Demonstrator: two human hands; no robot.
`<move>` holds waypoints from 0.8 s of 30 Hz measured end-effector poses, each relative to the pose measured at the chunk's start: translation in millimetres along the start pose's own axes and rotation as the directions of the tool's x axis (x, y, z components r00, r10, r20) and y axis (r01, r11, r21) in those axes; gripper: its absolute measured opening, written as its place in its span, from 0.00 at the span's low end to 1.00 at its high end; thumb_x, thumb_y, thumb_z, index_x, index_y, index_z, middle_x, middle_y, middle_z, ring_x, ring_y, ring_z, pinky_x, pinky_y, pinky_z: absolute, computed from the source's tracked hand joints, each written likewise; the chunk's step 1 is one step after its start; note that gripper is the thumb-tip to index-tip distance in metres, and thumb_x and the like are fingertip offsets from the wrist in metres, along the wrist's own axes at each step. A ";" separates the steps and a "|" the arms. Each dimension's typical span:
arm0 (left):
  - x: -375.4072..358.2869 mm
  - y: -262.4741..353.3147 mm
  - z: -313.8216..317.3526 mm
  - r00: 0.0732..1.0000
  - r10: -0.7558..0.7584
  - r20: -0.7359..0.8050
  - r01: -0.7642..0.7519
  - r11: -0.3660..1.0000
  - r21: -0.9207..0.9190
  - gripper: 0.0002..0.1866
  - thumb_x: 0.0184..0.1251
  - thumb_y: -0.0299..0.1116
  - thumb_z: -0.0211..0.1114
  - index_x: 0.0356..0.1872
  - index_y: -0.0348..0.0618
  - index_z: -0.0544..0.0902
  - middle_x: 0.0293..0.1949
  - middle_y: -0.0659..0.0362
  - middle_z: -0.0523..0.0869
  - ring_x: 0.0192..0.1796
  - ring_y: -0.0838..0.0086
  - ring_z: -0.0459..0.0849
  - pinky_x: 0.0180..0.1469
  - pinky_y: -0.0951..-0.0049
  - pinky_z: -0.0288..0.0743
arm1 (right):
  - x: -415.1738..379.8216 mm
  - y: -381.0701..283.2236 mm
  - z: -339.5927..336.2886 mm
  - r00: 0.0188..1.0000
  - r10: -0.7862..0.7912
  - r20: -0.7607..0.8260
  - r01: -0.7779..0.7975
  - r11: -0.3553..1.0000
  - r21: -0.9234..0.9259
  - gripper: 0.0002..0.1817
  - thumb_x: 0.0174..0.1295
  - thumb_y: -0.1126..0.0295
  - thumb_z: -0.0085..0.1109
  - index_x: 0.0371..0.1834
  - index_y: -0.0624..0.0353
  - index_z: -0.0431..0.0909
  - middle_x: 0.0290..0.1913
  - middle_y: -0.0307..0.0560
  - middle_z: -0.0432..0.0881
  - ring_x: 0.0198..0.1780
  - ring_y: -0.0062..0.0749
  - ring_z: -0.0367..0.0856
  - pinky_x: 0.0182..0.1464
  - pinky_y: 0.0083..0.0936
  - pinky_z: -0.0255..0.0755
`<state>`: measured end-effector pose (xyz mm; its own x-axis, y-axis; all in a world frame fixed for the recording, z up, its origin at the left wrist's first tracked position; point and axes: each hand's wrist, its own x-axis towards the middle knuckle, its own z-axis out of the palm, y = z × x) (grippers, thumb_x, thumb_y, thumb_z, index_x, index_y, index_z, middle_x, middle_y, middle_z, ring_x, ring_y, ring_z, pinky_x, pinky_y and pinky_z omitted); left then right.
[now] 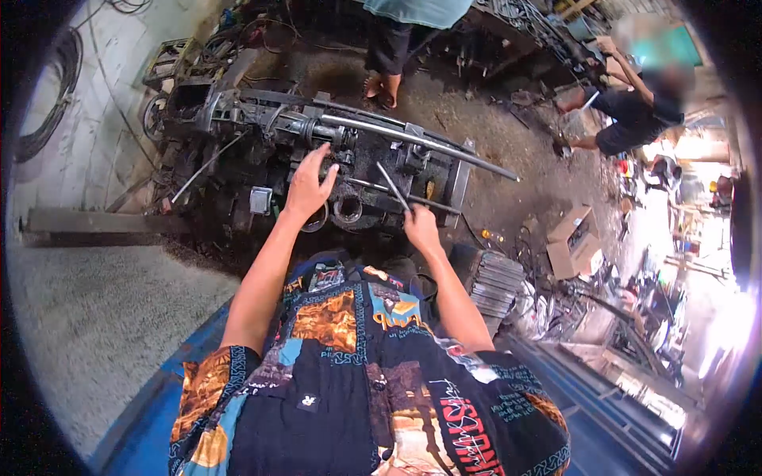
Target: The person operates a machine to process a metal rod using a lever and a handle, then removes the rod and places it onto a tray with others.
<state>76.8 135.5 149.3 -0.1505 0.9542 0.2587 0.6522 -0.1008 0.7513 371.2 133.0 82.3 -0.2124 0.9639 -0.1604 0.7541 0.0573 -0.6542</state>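
- Head view, L hand (pixel 308 189): nr the mid of the dark machine (pixel 459 184), back up, fingers spread apart; fingertips just by the metal collars (pixel 340 136). Can't tell if they touch. No obj. seen in its grip.
- R hand (pixel 421 228): fingers closed round the lower end of a metal rod (pixel 393 186), over the machine's near edge, twd its R end. Rod slants up & L, free tip over the machine.
- Long bar (pixel 421 140): shiny, runs L to R along the machine's far half; its tip sticks out past the R end.
- Thin bar (pixel 381 189): nearer side of machine, runs twd the nr R corner, crosses behind the held rod.
- Metal ring (pixel 348 220): at machine's near edge, btwn the hands; a 2nd ring shows partly by the L forearm.
- Small pale box (pixel 260 200): nr edge, L of the L forearm.
- Floor, R of machine: open cardboard box (pixel 562 252), yellow bottle (pixel 492 236).
- Others: one person (pixel 388 49) stands barefoot beyond the machine's far edge; another person (pixel 635 111), dark clothes, at far R, arms out fwd.
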 end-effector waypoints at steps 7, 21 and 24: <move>-10.7 -30.1 -16.7 0.999 -0.044 0.020 0.045 0.998 -0.050 0.25 0.67 0.32 0.63 0.63 0.34 0.73 0.50 0.46 0.84 0.55 0.54 0.82 0.59 0.61 0.73 | 31.8 -22.5 75.4 0.986 0.160 -0.041 -0.163 0.983 -0.078 0.12 0.62 0.71 0.52 0.37 0.72 0.80 0.35 0.71 0.81 0.42 0.68 0.80 0.46 0.52 0.73; -24.6 -46.2 -62.0 0.997 -0.074 -0.012 0.073 0.996 -0.059 0.24 0.67 0.31 0.64 0.63 0.34 0.74 0.47 0.46 0.85 0.50 0.55 0.84 0.56 0.61 0.75 | 24.4 -47.4 44.3 0.926 0.310 0.215 -0.339 0.934 0.115 0.13 0.59 0.68 0.61 0.40 0.68 0.83 0.34 0.61 0.85 0.38 0.45 0.86 0.43 0.37 0.79; -17.7 -42.5 -72.1 0.998 -0.054 -0.031 0.052 0.995 -0.082 0.23 0.67 0.30 0.64 0.62 0.34 0.75 0.46 0.46 0.85 0.49 0.56 0.85 0.54 0.62 0.76 | 5.3 -85.1 -11.6 0.839 0.237 0.490 -0.503 0.680 0.534 0.12 0.65 0.71 0.58 0.45 0.71 0.78 0.31 0.49 0.82 0.33 0.27 0.83 0.34 0.29 0.80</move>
<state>-1.8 102.5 156.6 -0.2091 0.9489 0.2364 0.5801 -0.0742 0.8112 313.2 136.2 145.7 -0.3040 0.6954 -0.6512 0.2876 -0.5846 -0.7586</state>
